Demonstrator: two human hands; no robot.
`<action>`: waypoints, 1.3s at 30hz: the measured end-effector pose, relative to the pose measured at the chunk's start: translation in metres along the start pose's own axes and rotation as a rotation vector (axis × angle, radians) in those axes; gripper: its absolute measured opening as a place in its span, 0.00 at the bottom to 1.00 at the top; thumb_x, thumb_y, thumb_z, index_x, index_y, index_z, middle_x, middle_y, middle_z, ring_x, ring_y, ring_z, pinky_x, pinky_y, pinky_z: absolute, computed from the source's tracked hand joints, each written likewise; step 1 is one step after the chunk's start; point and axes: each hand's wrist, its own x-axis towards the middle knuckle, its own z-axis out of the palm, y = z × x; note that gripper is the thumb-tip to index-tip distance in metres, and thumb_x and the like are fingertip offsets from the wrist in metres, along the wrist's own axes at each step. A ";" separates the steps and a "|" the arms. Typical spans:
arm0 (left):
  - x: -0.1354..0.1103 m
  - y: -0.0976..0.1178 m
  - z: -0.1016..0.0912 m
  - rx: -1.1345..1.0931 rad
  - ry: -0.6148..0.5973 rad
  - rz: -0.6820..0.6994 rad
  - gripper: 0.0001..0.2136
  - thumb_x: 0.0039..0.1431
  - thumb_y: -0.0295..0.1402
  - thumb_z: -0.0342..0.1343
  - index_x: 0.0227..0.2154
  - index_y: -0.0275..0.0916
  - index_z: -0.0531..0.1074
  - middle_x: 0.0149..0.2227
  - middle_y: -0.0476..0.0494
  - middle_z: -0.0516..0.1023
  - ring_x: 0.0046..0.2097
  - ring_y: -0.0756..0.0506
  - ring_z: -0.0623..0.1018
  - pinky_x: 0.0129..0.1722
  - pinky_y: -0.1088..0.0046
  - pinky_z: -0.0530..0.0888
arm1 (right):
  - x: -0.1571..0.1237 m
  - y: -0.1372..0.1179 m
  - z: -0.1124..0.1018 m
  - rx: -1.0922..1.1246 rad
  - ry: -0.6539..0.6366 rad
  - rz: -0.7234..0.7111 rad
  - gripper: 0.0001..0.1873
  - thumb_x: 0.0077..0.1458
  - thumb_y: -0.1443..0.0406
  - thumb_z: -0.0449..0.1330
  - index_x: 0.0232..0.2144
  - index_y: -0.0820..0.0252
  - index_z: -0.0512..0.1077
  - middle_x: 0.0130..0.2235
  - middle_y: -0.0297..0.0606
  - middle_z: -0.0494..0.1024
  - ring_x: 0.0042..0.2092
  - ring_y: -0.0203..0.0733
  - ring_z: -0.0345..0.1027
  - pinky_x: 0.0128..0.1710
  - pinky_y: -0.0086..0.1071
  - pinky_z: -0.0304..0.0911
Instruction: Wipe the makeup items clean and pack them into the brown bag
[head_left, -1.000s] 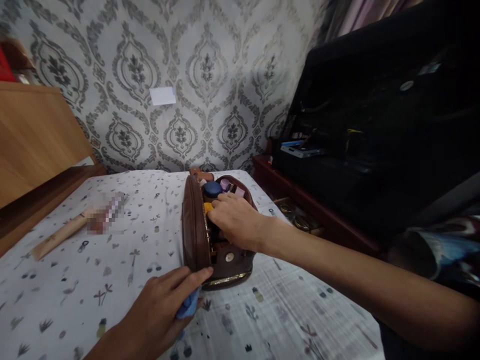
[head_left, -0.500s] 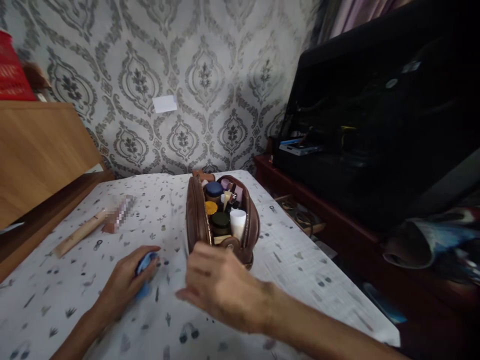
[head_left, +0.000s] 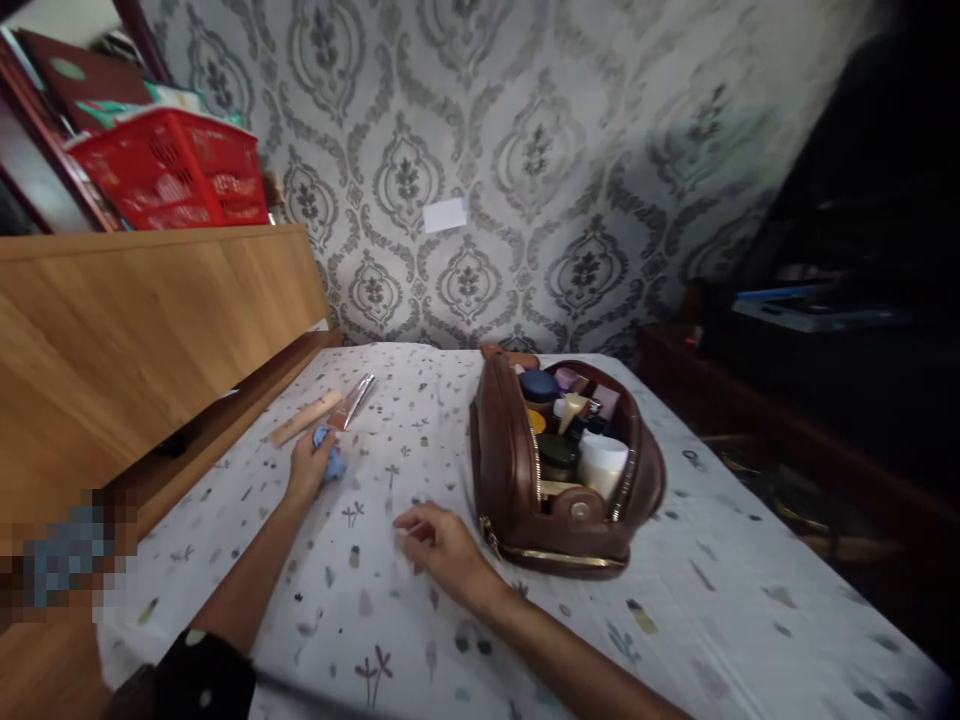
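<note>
A brown leather toiletry bag (head_left: 510, 470) stands unzipped on the patterned white bedsheet (head_left: 390, 600), packed with several jars, tubes and a white pot (head_left: 602, 462). My left hand (head_left: 311, 467) is stretched out to the left and closed on a small blue cloth (head_left: 330, 462), close to a tan tube (head_left: 306, 417) and a pinkish tube (head_left: 351, 401) lying on the sheet. My right hand (head_left: 439, 547) rests low on the sheet just left of the bag, fingers loosely curled with nothing in them.
A wooden headboard (head_left: 142, 330) runs along the left, with a red basket (head_left: 172, 170) on top. Patterned wallpaper (head_left: 525, 150) backs the bed. A dark wooden stand (head_left: 787, 420) with dark items stands to the right of the bed.
My right hand has left the bag's opening and dropped to the sheet beside it. My left hand has let go of the bag's end and carried the blue cloth leftward, up to the tubes.
</note>
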 end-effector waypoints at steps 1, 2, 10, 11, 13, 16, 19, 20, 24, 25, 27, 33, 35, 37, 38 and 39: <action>0.007 -0.004 -0.001 0.043 0.033 -0.010 0.20 0.57 0.48 0.50 0.37 0.34 0.72 0.27 0.46 0.75 0.28 0.47 0.74 0.29 0.73 0.72 | 0.005 0.002 0.003 0.112 0.012 0.056 0.08 0.49 0.65 0.62 0.33 0.62 0.74 0.27 0.32 0.73 0.25 0.33 0.65 0.26 0.28 0.62; 0.013 -0.008 -0.003 0.098 0.059 -0.012 0.18 0.59 0.46 0.49 0.37 0.33 0.72 0.28 0.46 0.75 0.29 0.47 0.75 0.29 0.73 0.72 | 0.010 0.004 0.005 0.211 0.028 0.096 0.09 0.48 0.62 0.63 0.32 0.62 0.73 0.25 0.30 0.72 0.23 0.32 0.63 0.24 0.28 0.61; 0.046 -0.020 -0.029 0.630 0.110 0.008 0.17 0.61 0.30 0.48 0.51 0.35 0.71 0.55 0.29 0.69 0.58 0.33 0.67 0.50 0.57 0.70 | 0.012 0.002 -0.007 0.561 0.004 0.123 0.22 0.40 0.52 0.71 0.30 0.64 0.75 0.29 0.36 0.75 0.33 0.38 0.71 0.28 0.28 0.63; 0.049 -0.021 -0.032 0.683 0.084 0.001 0.19 0.61 0.31 0.48 0.53 0.35 0.69 0.57 0.27 0.67 0.60 0.31 0.65 0.51 0.54 0.70 | 0.011 0.003 -0.009 0.573 -0.011 0.128 0.23 0.39 0.51 0.72 0.30 0.64 0.75 0.29 0.36 0.75 0.33 0.38 0.71 0.28 0.28 0.63; 0.057 -0.023 -0.036 0.773 0.021 -0.031 0.21 0.61 0.32 0.48 0.56 0.33 0.67 0.57 0.25 0.68 0.59 0.29 0.67 0.49 0.52 0.71 | 0.011 0.004 -0.009 0.581 -0.037 0.140 0.24 0.38 0.50 0.72 0.29 0.63 0.76 0.28 0.36 0.75 0.32 0.38 0.71 0.27 0.28 0.63; 0.068 -0.025 -0.039 0.886 -0.082 -0.063 0.20 0.61 0.36 0.48 0.54 0.34 0.69 0.51 0.26 0.73 0.53 0.30 0.72 0.45 0.53 0.73 | 0.013 0.006 -0.009 0.571 -0.058 0.139 0.24 0.37 0.49 0.73 0.28 0.63 0.75 0.28 0.36 0.75 0.32 0.39 0.71 0.27 0.28 0.63; 0.073 -0.026 -0.041 0.976 -0.149 -0.033 0.19 0.60 0.39 0.48 0.50 0.36 0.71 0.50 0.29 0.74 0.53 0.31 0.72 0.45 0.56 0.73 | 0.014 0.007 -0.008 0.554 -0.076 0.130 0.24 0.38 0.49 0.72 0.28 0.63 0.75 0.28 0.36 0.76 0.30 0.36 0.69 0.27 0.28 0.62; 0.072 -0.026 -0.042 1.000 -0.162 -0.021 0.19 0.60 0.40 0.49 0.49 0.36 0.72 0.50 0.30 0.74 0.53 0.31 0.72 0.45 0.57 0.74 | 0.014 0.007 -0.009 0.552 -0.083 0.128 0.24 0.38 0.49 0.72 0.28 0.63 0.75 0.28 0.36 0.76 0.29 0.35 0.69 0.27 0.28 0.62; 0.064 -0.020 -0.043 1.060 -0.173 0.024 0.18 0.61 0.40 0.47 0.48 0.35 0.72 0.48 0.29 0.74 0.51 0.32 0.73 0.43 0.58 0.74 | 0.013 0.007 -0.009 0.549 -0.100 0.123 0.24 0.38 0.49 0.72 0.28 0.63 0.75 0.27 0.36 0.76 0.30 0.36 0.69 0.28 0.29 0.61; 0.062 -0.017 -0.042 1.067 -0.162 0.048 0.18 0.62 0.39 0.47 0.49 0.35 0.71 0.49 0.28 0.73 0.52 0.32 0.72 0.43 0.58 0.74 | 0.013 0.007 -0.009 0.550 -0.102 0.123 0.24 0.38 0.49 0.72 0.28 0.64 0.75 0.26 0.36 0.76 0.30 0.36 0.69 0.28 0.29 0.61; 0.056 -0.010 -0.037 1.073 -0.136 0.122 0.19 0.63 0.34 0.45 0.54 0.34 0.68 0.53 0.27 0.70 0.55 0.32 0.69 0.45 0.57 0.74 | 0.013 0.007 -0.009 0.554 -0.113 0.126 0.24 0.39 0.49 0.72 0.29 0.64 0.75 0.26 0.36 0.76 0.29 0.36 0.69 0.28 0.29 0.61; 0.057 0.006 0.009 1.040 -0.225 0.310 0.19 0.62 0.27 0.45 0.55 0.38 0.66 0.56 0.34 0.71 0.59 0.39 0.69 0.53 0.64 0.71 | 0.014 0.009 -0.007 0.563 -0.126 0.119 0.24 0.39 0.49 0.72 0.29 0.64 0.75 0.26 0.35 0.75 0.27 0.34 0.68 0.28 0.29 0.61; 0.061 0.008 0.026 1.035 -0.241 0.289 0.18 0.62 0.29 0.45 0.55 0.34 0.66 0.54 0.30 0.73 0.56 0.37 0.73 0.51 0.62 0.72 | 0.014 0.009 -0.007 0.586 -0.129 0.113 0.26 0.37 0.49 0.72 0.28 0.64 0.74 0.26 0.34 0.75 0.28 0.35 0.69 0.27 0.29 0.61; 0.066 0.010 0.037 1.029 -0.240 0.246 0.18 0.62 0.31 0.45 0.53 0.30 0.67 0.50 0.25 0.75 0.52 0.34 0.76 0.47 0.59 0.74 | 0.014 0.009 -0.006 0.607 -0.131 0.112 0.27 0.35 0.48 0.73 0.28 0.64 0.74 0.26 0.33 0.74 0.28 0.35 0.70 0.27 0.29 0.61; 0.068 0.011 0.040 1.024 -0.239 0.229 0.18 0.62 0.31 0.44 0.52 0.28 0.67 0.49 0.23 0.76 0.51 0.32 0.77 0.46 0.57 0.74 | 0.015 0.009 -0.006 0.614 -0.132 0.113 0.28 0.34 0.48 0.73 0.28 0.65 0.74 0.26 0.33 0.74 0.28 0.35 0.70 0.26 0.29 0.61; 0.071 0.013 0.041 1.015 -0.241 0.219 0.19 0.62 0.32 0.44 0.51 0.28 0.68 0.48 0.22 0.76 0.50 0.31 0.78 0.45 0.57 0.74 | 0.015 0.009 -0.006 0.622 -0.129 0.117 0.28 0.33 0.47 0.73 0.28 0.65 0.74 0.26 0.33 0.74 0.27 0.35 0.70 0.26 0.29 0.61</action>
